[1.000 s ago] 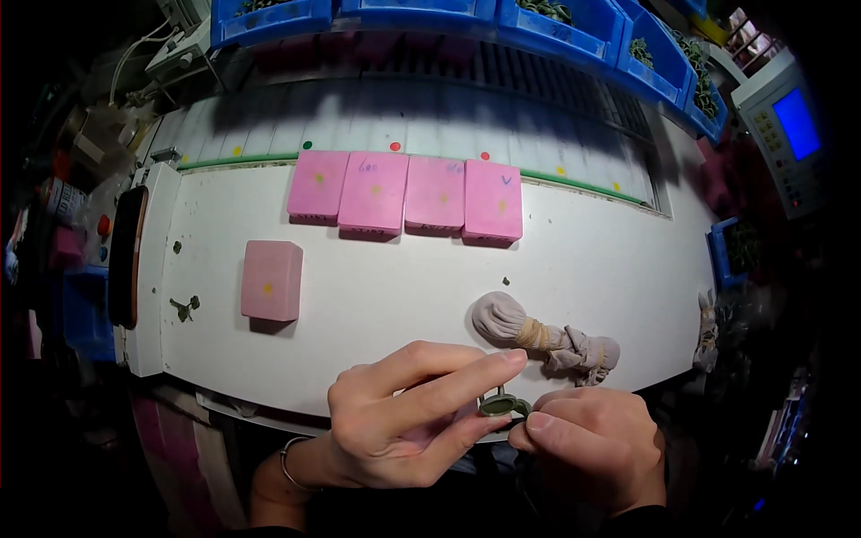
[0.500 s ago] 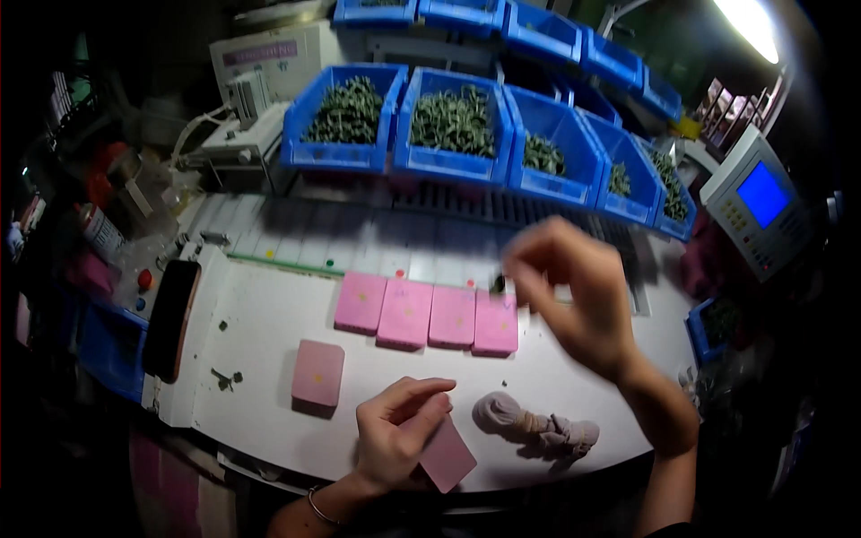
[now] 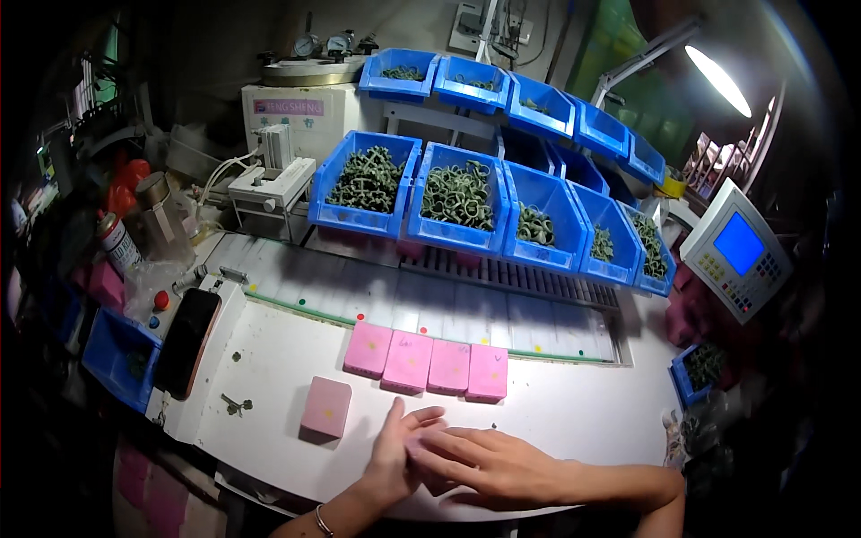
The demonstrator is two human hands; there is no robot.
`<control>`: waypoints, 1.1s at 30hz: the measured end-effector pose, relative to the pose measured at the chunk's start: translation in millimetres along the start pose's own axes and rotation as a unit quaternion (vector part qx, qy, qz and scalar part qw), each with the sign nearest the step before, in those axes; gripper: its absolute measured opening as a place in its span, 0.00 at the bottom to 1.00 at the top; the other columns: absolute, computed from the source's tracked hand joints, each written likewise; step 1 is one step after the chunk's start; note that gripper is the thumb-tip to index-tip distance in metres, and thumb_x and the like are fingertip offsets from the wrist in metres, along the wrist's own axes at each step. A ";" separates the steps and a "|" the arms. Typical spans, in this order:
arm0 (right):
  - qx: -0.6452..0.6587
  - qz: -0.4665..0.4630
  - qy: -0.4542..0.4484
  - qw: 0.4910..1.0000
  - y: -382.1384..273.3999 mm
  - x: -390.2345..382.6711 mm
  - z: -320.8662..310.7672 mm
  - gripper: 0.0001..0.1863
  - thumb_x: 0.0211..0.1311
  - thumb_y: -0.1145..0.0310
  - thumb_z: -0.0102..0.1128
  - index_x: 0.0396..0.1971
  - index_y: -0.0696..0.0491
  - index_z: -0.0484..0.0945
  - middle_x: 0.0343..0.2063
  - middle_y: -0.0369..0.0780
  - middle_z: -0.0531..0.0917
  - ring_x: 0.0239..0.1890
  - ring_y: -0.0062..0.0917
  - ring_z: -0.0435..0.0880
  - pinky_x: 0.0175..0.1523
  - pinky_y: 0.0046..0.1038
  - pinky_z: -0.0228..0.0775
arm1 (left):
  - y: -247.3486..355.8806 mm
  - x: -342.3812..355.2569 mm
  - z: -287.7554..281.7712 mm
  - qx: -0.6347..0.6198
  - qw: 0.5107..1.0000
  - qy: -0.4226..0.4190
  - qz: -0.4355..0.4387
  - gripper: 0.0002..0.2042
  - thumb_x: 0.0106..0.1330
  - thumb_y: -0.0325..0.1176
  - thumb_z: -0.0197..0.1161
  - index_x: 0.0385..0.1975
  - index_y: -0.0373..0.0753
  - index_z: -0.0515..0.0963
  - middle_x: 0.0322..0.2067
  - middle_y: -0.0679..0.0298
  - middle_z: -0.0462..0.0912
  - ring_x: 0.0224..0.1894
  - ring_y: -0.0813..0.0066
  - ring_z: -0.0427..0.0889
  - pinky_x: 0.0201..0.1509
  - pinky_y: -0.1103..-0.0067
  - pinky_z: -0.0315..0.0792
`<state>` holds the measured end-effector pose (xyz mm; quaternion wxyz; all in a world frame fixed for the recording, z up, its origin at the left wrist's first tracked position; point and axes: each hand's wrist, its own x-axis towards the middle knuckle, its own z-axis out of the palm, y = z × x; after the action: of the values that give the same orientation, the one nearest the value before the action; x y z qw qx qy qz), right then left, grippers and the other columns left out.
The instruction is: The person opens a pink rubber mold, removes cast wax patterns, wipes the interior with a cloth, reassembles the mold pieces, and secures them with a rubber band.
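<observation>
Low over the front of the white table, my left hand [image 3: 391, 462] is closed round a pink rubber mould block [image 3: 436, 485], mostly hidden between my hands. My right hand [image 3: 489, 464] lies across it from the right, its fingers laid over the block and gripping it. Another dusky pink mould block [image 3: 325, 408] rests flat, left of my hands. Beyond them stands a row of several brighter pink mould blocks [image 3: 405, 361], side by side, each with a small yellow mark.
Blue bins [image 3: 363, 218] full of small green rings rise in two tiers behind. A phone [image 3: 189, 341] leans at the left ledge. Green scraps [image 3: 237, 405] lie on the table [image 3: 269, 448]. A control panel with a blue screen [image 3: 740, 244] stands right; a lamp [image 3: 717, 81] shines above.
My right hand has come down from beside the row of blocks onto the block in my left hand. The grey cloth bundle is now out of sight. The view has tilted upward.
</observation>
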<state>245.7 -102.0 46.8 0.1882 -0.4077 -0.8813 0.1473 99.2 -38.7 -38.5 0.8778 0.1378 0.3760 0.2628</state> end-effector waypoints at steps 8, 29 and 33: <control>0.285 0.311 0.214 0.881 13.0 -10.8 -5.9 0.09 0.64 0.70 0.55 0.38 0.60 0.77 0.26 0.42 0.83 0.22 0.17 0.79 0.29 0.21 0.72 | -15.0 -26.7 14.4 0.392 0.813 -0.149 0.404 0.56 0.40 0.39 0.79 0.65 0.34 0.43 0.60 0.47 0.53 0.62 0.56 0.60 0.65 0.67 0.58; 0.194 0.225 0.162 0.941 -30.5 -36.8 24.6 0.12 0.53 0.73 0.65 0.37 0.56 0.76 0.19 0.38 0.78 0.18 0.22 0.78 0.24 0.21 0.69 | 11.8 -20.9 19.4 0.004 0.992 -0.107 0.064 0.34 0.67 0.62 0.37 0.56 0.34 0.60 0.48 0.53 0.69 0.49 0.59 0.75 0.50 0.63 0.76; 0.140 0.145 0.148 0.968 -16.3 -36.8 7.6 0.08 0.52 0.74 0.64 0.34 0.55 0.78 0.20 0.39 0.78 0.19 0.23 0.78 0.24 0.23 0.70 | 11.9 -23.2 18.0 0.039 0.989 -0.141 0.032 0.33 0.68 0.60 0.36 0.56 0.33 0.60 0.48 0.52 0.69 0.47 0.60 0.75 0.48 0.64 0.77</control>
<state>253.4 -141.5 39.0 0.3479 -0.5179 -0.7460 0.2327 94.7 -42.8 -7.4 0.9072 0.2197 0.2533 0.2541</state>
